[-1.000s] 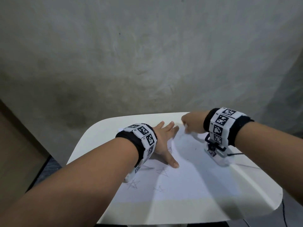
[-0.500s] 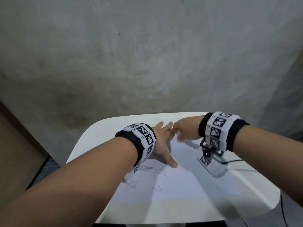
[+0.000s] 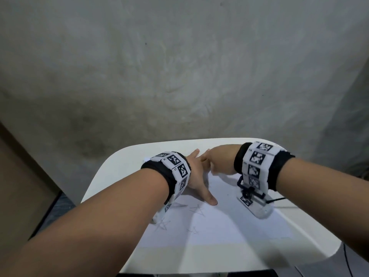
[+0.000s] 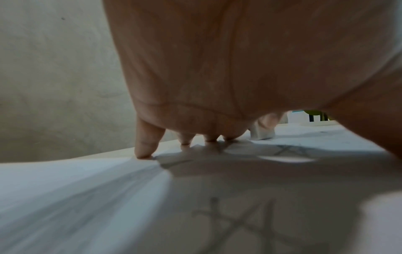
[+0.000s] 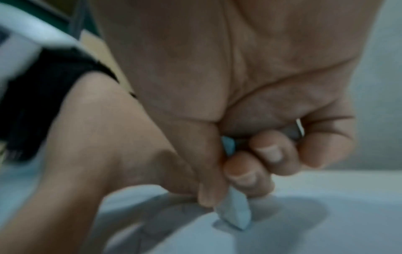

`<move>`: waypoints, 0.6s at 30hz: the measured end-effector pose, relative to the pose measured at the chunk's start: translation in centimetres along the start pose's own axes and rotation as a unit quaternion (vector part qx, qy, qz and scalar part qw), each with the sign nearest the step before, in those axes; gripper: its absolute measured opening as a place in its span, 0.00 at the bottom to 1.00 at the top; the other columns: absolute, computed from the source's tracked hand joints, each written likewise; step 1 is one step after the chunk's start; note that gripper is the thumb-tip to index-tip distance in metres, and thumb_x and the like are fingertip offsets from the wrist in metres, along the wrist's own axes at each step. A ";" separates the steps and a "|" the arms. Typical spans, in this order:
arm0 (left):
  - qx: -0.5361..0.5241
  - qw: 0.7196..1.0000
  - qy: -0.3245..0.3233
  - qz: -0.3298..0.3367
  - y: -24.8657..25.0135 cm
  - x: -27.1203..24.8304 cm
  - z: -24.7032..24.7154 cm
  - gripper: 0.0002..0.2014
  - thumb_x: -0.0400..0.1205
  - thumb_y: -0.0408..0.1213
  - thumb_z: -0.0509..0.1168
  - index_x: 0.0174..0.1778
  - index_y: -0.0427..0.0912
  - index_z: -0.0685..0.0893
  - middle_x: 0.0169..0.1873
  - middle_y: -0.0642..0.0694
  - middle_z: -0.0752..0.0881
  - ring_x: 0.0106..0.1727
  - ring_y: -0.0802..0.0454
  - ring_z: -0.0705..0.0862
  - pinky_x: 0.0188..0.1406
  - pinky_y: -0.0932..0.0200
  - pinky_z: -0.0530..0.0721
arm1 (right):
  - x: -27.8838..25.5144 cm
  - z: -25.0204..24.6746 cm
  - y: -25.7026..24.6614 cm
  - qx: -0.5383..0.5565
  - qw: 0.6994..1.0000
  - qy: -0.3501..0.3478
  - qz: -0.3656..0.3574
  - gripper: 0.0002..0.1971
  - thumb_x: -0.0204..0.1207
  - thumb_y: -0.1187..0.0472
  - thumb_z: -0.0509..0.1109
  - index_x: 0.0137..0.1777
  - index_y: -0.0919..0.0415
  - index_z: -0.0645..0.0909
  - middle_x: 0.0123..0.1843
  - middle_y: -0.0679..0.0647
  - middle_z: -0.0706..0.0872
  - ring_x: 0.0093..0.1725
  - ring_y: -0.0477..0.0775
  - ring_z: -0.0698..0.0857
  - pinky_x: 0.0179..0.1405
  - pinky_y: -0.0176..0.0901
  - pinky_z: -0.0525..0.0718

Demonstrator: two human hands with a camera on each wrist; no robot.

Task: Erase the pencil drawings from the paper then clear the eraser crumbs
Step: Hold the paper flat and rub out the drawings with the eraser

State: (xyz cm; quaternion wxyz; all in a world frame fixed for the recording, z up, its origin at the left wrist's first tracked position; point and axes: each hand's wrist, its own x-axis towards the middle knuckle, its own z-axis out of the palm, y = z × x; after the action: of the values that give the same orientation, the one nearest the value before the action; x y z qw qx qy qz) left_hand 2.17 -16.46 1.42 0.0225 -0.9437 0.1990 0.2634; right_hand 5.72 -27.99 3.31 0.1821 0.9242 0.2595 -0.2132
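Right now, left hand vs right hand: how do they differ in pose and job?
The left hand lies spread with straight fingers, fingertips pressing the paper; the right hand is curled.
The left hand holds nothing; the right hand pinches a pale eraser, its tip on the paper.
The left hand sits by the pencil stars; the right hand works farther back.
Both wear marker wristbands.

Eraser (image 5: 234,211): upper part hidden inside right hand (image 5: 250,120); view blurred. Star drawings (image 3: 196,210) beside left hand (image 3: 196,176): partly covered.
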 end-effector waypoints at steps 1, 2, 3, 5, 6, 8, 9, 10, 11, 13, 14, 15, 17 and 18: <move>0.005 1.000 -0.004 0.000 0.0 0.0 0.0 0.59 0.67 0.70 0.73 0.87 0.58 0.45 0.86 0.56 0.35 0.85 0.45 0.30 0.81 0.36 0.48 | 0.2 -0.1 0.5 0.013 1.000 0.006 0.010 0.12 0.82 0.60 0.63 0.61 0.64 0.81 0.54 0.57 0.85 0.54 0.57 0.84 0.46 0.41 0.75; 0.010 1.000 -0.008 0.000 0.0 0.1 -0.1 0.62 0.68 0.70 0.73 0.86 0.56 0.38 0.85 0.55 0.32 0.85 0.44 0.30 0.81 0.34 0.48 | 0.1 -0.4 1.2 0.014 0.999 0.018 0.030 0.10 0.81 0.59 0.64 0.54 0.65 0.82 0.50 0.57 0.84 0.50 0.57 0.83 0.45 0.41 0.75; 0.017 1.000 -0.012 -0.001 0.0 0.1 -0.2 0.64 0.68 0.70 0.73 0.85 0.54 0.33 0.85 0.55 0.31 0.85 0.45 0.30 0.81 0.33 0.48 | 0.2 -0.5 1.9 0.002 0.998 0.024 0.057 0.10 0.81 0.57 0.64 0.46 0.64 0.81 0.47 0.56 0.83 0.46 0.56 0.81 0.44 0.41 0.75; 0.017 1.000 -0.013 -0.007 0.0 0.2 -0.1 0.65 0.68 0.70 0.73 0.85 0.54 0.32 0.85 0.55 0.31 0.85 0.45 0.30 0.81 0.34 0.48 | 0.7 -0.4 1.6 -0.005 0.998 0.023 0.062 0.10 0.82 0.58 0.64 0.46 0.63 0.81 0.46 0.55 0.82 0.45 0.56 0.80 0.42 0.40 0.74; 0.011 1.000 -0.011 -0.010 0.0 0.2 -0.1 0.64 0.67 0.70 0.73 0.86 0.55 0.35 0.85 0.57 0.33 0.85 0.45 0.29 0.81 0.35 0.48 | 0.8 -0.3 1.0 -0.003 0.999 0.016 0.045 0.10 0.82 0.59 0.63 0.52 0.64 0.83 0.47 0.55 0.84 0.46 0.57 0.82 0.43 0.41 0.75; 0.000 1.000 -0.012 -0.008 -0.1 0.3 -0.1 0.62 0.66 0.70 0.74 0.86 0.57 0.40 0.86 0.58 0.35 0.84 0.46 0.28 0.82 0.35 0.47 | 0.9 -0.2 0.3 0.008 1.000 0.008 0.026 0.09 0.80 0.60 0.64 0.48 0.63 0.84 0.43 0.55 0.86 0.43 0.57 0.85 0.41 0.41 0.76; 0.001 1.000 -0.014 -0.007 -0.1 0.3 -0.1 0.63 0.66 0.70 0.74 0.86 0.57 0.39 0.85 0.57 0.34 0.84 0.46 0.28 0.81 0.34 0.47 | 1.2 0.1 1.0 0.017 0.999 0.004 0.047 0.09 0.79 0.60 0.65 0.38 0.61 0.81 0.36 0.54 0.83 0.37 0.55 0.82 0.36 0.40 0.75; 0.007 1.000 -0.014 -0.006 -0.2 0.4 0.0 0.64 0.67 0.70 0.73 0.86 0.56 0.35 0.85 0.56 0.32 0.84 0.45 0.29 0.81 0.33 0.47 | 1.5 0.1 1.9 0.025 0.997 0.014 0.072 0.13 0.78 0.59 0.67 0.31 0.57 0.76 0.31 0.51 0.79 0.31 0.52 0.78 0.31 0.39 0.73; 0.014 1.000 -0.013 -0.005 -0.1 0.3 0.0 0.66 0.67 0.70 0.73 0.85 0.55 0.32 0.85 0.55 0.30 0.85 0.45 0.29 0.81 0.32 0.47 | 1.6 -0.1 2.4 0.004 0.996 0.022 0.086 0.14 0.76 0.57 0.70 0.29 0.56 0.73 0.31 0.48 0.78 0.27 0.47 0.74 0.28 0.37 0.73; 0.014 1.000 -0.007 -0.002 0.1 0.1 0.0 0.66 0.68 0.69 0.73 0.85 0.54 0.31 0.85 0.56 0.31 0.85 0.45 0.30 0.81 0.34 0.46 | 2.1 0.2 2.2 -0.019 0.996 0.029 0.083 0.10 0.73 0.54 0.73 0.35 0.56 0.78 0.36 0.47 0.83 0.25 0.40 0.69 0.26 0.30 0.76; 0.010 1.000 -0.003 0.000 0.2 -0.1 0.0 0.64 0.69 0.68 0.73 0.86 0.54 0.33 0.85 0.57 0.33 0.85 0.46 0.30 0.82 0.37 0.45 | 2.0 0.2 1.5 -0.017 0.997 0.023 0.070 0.06 0.75 0.56 0.72 0.38 0.56 0.81 0.36 0.47 0.83 0.27 0.43 0.73 0.27 0.29 0.78; 0.008 1.000 -0.001 0.000 0.3 -0.1 -0.1 0.63 0.69 0.68 0.73 0.86 0.54 0.35 0.85 0.58 0.35 0.85 0.46 0.30 0.82 0.39 0.44 | 1.9 0.3 0.9 0.002 0.998 0.018 0.063 0.05 0.76 0.58 0.70 0.41 0.58 0.83 0.34 0.48 0.83 0.31 0.48 0.77 0.30 0.32 0.80; 0.011 1.000 -0.007 -0.003 0.1 -0.1 0.0 0.64 0.68 0.70 0.73 0.86 0.54 0.33 0.85 0.57 0.33 0.85 0.46 0.30 0.82 0.36 0.46 | 1.6 0.1 1.4 0.003 0.997 0.022 0.072 0.08 0.75 0.60 0.68 0.37 0.61 0.82 0.27 0.49 0.84 0.33 0.53 0.79 0.36 0.40 0.81; 0.016 1.000 -0.010 -0.006 0.0 0.2 0.1 0.66 0.67 0.71 0.72 0.85 0.54 0.31 0.85 0.56 0.31 0.85 0.45 0.30 0.81 0.33 0.47 | 1.2 -0.3 1.8 -0.012 0.996 0.020 0.087 0.07 0.75 0.59 0.70 0.38 0.60 0.83 0.31 0.49 0.87 0.33 0.52 0.79 0.35 0.39 0.80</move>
State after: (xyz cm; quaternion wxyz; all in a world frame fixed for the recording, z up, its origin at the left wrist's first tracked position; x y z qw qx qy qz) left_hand 2.30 -16.49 1.25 0.0410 -0.9417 0.1970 0.2695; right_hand 7.72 -28.87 3.38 0.2060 0.9450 0.1845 -0.1748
